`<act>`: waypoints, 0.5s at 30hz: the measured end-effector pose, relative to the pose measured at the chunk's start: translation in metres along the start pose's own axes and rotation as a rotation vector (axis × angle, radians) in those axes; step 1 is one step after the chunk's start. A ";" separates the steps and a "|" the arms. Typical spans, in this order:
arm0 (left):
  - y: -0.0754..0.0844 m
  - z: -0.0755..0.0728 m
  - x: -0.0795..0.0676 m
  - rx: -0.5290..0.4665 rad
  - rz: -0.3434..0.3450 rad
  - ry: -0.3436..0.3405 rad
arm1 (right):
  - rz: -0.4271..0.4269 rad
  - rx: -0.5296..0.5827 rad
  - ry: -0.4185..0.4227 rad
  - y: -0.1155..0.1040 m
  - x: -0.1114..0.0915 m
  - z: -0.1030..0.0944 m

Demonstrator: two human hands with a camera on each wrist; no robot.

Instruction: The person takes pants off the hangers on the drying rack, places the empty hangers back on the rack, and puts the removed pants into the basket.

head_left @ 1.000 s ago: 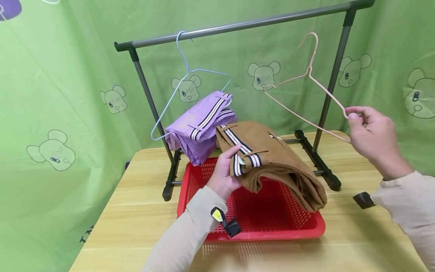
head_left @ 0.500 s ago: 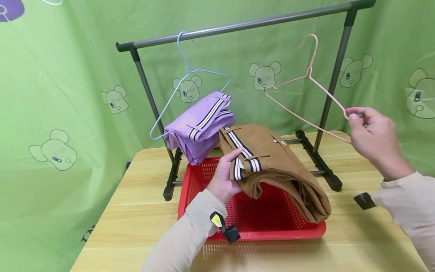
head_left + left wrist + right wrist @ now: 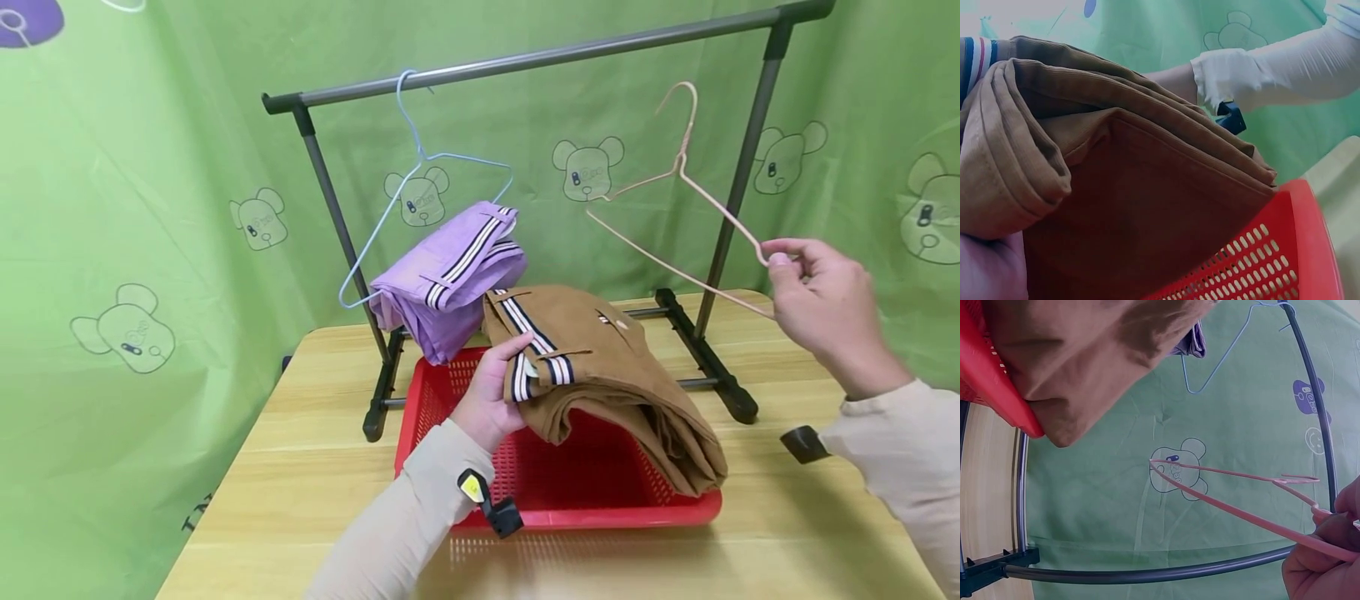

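Note:
My left hand [image 3: 491,400] grips a folded pair of brown trousers [image 3: 600,350] at the striped waistband, thumb on top, over a red basket [image 3: 592,518]. In the left wrist view the folded trousers [image 3: 1147,156] fill much of the picture. At the right, my right hand [image 3: 828,308] pinches one end of a pink wire hanger [image 3: 720,200], its hook pointing up and nothing hung on it. The right wrist view shows this hanger [image 3: 1241,515] running out from the fingers. Folded purple trousers [image 3: 450,267] hang over a blue hanger [image 3: 378,221] on the rack's bar.
A grey metal rack [image 3: 540,60] with black feet stands on the wooden table [image 3: 300,467], behind and around the basket. A green curtain [image 3: 150,250] with bear drawings hangs at the back.
The brown trousers have sunk slightly toward the basket in my left hand. The pink hanger has tipped a little, its hook a touch lower. My right hand stays nearly in place.

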State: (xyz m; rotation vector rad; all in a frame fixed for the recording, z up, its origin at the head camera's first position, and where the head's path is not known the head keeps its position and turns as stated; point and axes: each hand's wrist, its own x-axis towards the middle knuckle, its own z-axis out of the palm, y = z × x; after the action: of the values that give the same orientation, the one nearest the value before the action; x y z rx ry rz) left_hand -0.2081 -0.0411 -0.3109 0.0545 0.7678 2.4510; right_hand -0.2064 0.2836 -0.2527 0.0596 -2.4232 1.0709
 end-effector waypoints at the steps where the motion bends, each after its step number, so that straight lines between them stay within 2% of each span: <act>1: 0.001 -0.001 0.000 0.008 -0.005 0.007 | 0.000 0.002 0.002 0.000 0.000 0.000; 15: 0.006 -0.021 -0.007 0.078 -0.064 0.130 | -0.023 -0.007 0.019 0.001 0.003 0.002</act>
State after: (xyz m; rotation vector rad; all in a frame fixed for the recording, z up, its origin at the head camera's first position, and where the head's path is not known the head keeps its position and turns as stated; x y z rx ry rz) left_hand -0.2094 -0.0597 -0.3246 -0.0998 0.9076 2.3813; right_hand -0.2103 0.2836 -0.2533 0.0738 -2.4031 1.0486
